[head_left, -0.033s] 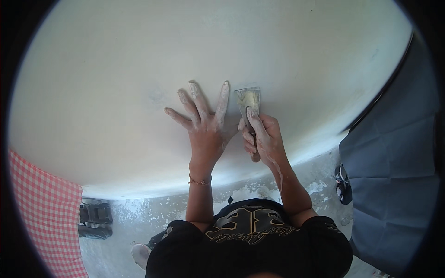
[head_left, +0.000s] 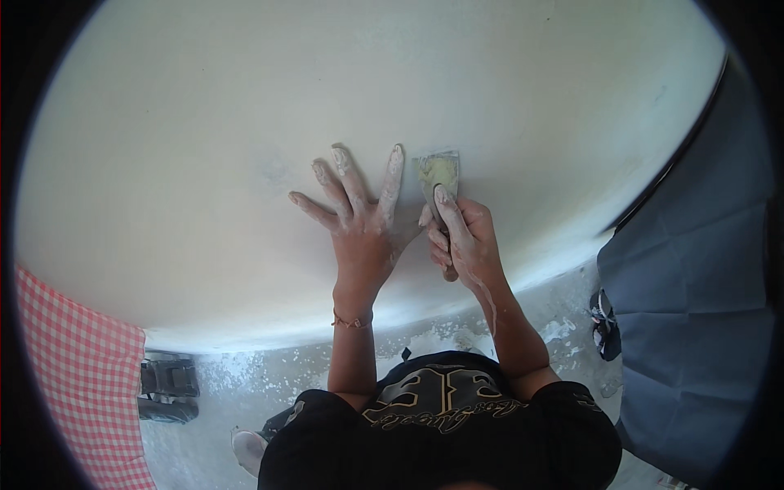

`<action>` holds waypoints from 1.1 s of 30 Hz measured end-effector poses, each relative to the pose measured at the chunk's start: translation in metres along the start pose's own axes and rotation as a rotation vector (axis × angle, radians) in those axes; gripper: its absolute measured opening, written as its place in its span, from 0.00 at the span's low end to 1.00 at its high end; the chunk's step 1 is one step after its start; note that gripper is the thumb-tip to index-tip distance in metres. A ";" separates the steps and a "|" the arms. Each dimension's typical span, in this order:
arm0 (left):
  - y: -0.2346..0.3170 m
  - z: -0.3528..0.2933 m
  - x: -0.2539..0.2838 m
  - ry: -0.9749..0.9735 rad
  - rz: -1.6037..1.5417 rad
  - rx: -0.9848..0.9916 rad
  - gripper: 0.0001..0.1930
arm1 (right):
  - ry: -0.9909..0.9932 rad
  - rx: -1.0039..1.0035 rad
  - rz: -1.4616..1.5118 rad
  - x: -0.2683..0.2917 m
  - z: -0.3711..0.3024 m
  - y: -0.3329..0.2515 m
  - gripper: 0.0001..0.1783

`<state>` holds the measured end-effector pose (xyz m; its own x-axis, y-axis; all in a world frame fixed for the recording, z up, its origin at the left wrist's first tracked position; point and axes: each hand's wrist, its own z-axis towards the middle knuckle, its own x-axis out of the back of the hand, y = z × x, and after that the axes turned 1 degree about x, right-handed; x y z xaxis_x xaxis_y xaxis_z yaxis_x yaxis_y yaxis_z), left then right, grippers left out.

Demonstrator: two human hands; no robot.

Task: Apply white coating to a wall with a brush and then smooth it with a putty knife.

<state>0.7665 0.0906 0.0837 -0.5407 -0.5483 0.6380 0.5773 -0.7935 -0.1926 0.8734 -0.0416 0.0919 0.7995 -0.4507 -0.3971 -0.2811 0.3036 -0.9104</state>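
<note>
A broad, smooth off-white surface (head_left: 237,98), curved at its lower edge in this picture, fills the upper part of the head view. My left hand (head_left: 363,220) lies on it with fingers spread, coated in white powder or paste. Close to its right, my right hand (head_left: 469,237) is closed around the handle of a putty knife (head_left: 438,170), the thumb laid along the base of the blade. Pale yellow-green putty covers the blade's upward face. The blade's straight edge is at the surface; a faint greyish smudge (head_left: 273,167) shows left of my left fingertips.
Red-and-white checked cloth (head_left: 82,367) hangs at the lower left, beside dark objects (head_left: 169,380) on the floor. A grey-blue cloth (head_left: 686,318) covers the right side, with a dark shoe (head_left: 604,327) at its edge. White splashes mark the grey floor (head_left: 237,392).
The putty knife's blade has shifted very slightly up and changed its tilt, so more of the putty shows. My left hand has stayed in place.
</note>
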 end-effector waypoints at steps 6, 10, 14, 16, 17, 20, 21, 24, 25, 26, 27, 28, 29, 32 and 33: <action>0.000 -0.001 -0.004 0.001 0.053 -0.008 0.52 | 0.026 0.035 -0.002 -0.002 0.002 0.003 0.25; 0.004 0.003 0.001 0.035 -0.110 0.046 0.52 | -0.003 0.068 -0.056 0.000 0.012 -0.012 0.25; 0.003 0.002 -0.003 0.089 -0.127 0.059 0.51 | -0.048 0.087 -0.053 -0.001 0.011 -0.011 0.26; 0.005 0.003 0.000 0.078 -0.101 0.056 0.50 | -0.058 0.084 -0.044 -0.003 0.010 -0.007 0.25; 0.006 0.004 0.001 0.067 -0.074 0.054 0.50 | -0.054 0.080 -0.038 -0.004 0.010 -0.005 0.25; 0.005 0.002 0.004 0.039 -0.076 0.048 0.49 | -0.051 0.076 -0.045 -0.003 0.009 -0.002 0.25; 0.005 0.002 0.006 0.040 -0.074 0.048 0.49 | -0.059 0.073 -0.060 -0.002 0.009 -0.001 0.25; 0.005 0.003 0.014 -0.004 -0.200 0.079 0.50 | -0.107 0.022 -0.115 0.003 0.006 0.001 0.24; 0.005 0.003 0.016 0.008 -0.208 0.078 0.49 | -0.110 0.024 -0.116 0.006 0.005 0.004 0.24; 0.005 0.004 0.017 0.020 -0.215 0.078 0.49 | -0.145 0.028 -0.135 0.009 0.004 0.010 0.24; 0.004 0.004 0.016 0.022 -0.216 0.078 0.49 | -0.176 0.033 -0.156 0.012 0.003 0.017 0.23; 0.004 0.004 0.015 0.024 -0.231 0.078 0.49 | -0.173 0.034 -0.159 0.015 0.001 0.024 0.23; 0.005 0.004 0.013 0.026 -0.246 0.078 0.49 | -0.167 0.065 -0.116 0.018 -0.002 0.031 0.23; 0.005 0.007 0.014 -0.017 -0.157 0.065 0.47 | -0.137 0.106 -0.060 0.026 -0.010 0.047 0.18; 0.004 0.006 0.012 -0.016 -0.155 0.068 0.47 | -0.105 0.110 -0.047 0.023 -0.013 0.047 0.14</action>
<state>0.7661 0.0828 0.0951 -0.6169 -0.4164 0.6679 0.5283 -0.8481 -0.0408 0.8719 -0.0490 0.0385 0.8632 -0.3781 -0.3345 -0.1865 0.3769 -0.9073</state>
